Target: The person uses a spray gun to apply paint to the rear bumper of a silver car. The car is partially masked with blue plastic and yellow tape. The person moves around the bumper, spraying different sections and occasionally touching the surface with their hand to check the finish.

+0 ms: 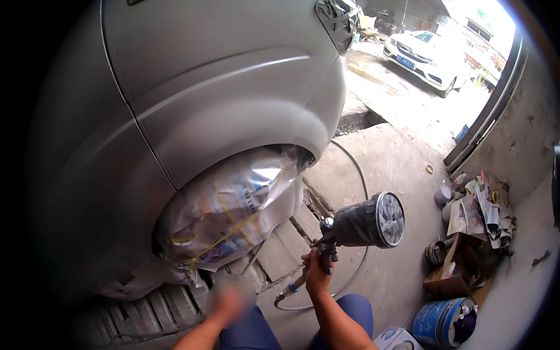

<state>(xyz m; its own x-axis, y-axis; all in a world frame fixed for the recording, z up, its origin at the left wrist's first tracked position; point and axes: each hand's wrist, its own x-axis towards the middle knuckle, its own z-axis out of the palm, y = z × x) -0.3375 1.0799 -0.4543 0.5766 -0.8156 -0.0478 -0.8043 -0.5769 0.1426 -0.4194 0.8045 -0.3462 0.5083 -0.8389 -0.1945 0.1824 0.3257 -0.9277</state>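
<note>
My right hand point(318, 271) is wrapped round the handle of a paint spray gun point(357, 224), whose dark, paint-smeared cup tilts over to the right. A grey air hose point(363, 175) runs from the foot of the handle and loops across the floor. My left hand point(228, 303) hangs low over my left knee; blur hides its fingers. In front of me stands a grey vehicle body point(233, 99). Its wheel point(227, 204) is wrapped in printed paper or plastic sheet, held with yellow tape, under the curved arch.
Slatted metal point(157, 315) lies below the vehicle at left. Along the right wall are a cardboard box point(452, 283), a blue paint drum point(434, 321), a small tin point(434, 254) and piled newspapers point(472, 216). Outside the doorway a white car point(426, 55) is parked.
</note>
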